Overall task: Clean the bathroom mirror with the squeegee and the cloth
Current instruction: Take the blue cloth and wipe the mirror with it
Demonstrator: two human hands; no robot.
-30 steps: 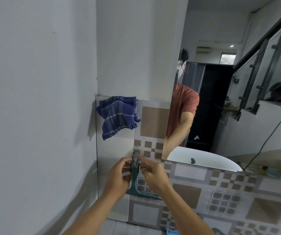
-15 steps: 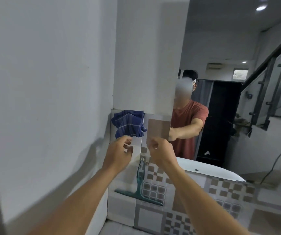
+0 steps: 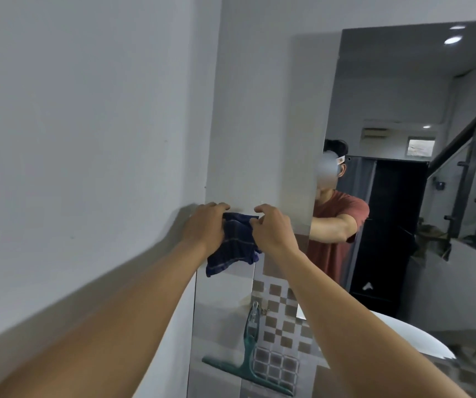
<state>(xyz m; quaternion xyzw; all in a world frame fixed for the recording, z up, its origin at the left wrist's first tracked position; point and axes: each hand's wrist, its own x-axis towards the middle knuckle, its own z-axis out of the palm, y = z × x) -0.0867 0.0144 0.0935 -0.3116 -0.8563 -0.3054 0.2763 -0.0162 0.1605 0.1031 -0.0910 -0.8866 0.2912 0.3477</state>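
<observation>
L hand (image 3: pixel 205 228) + R hand (image 3: pixel 274 228) both curl fingers into the blue checked cloth (image 3: pixel 235 245), pinching its top folds. Cloth sits at top-left corner of the tiled wall (image 3: pixel 222 311), just left of the mirror (image 3: pixel 403 110). Squeegee (image 3: pixel 248 357) hangs lower on same tiles, untouched.

Risks, imo: cloth snags on whatever holds it if yanked. Loose end could slip and drop. R forearm (image 3: pixel 346 311) could knock squeegee off the wall.

Hidden: cloth's mount, behind hands. Squeegee blade's R end, behind forearm. Mirror's R side is cut off.

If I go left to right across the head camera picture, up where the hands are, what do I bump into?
Plain white wall → left hand → dark blue checked cloth → right hand → big wall mirror.
</observation>
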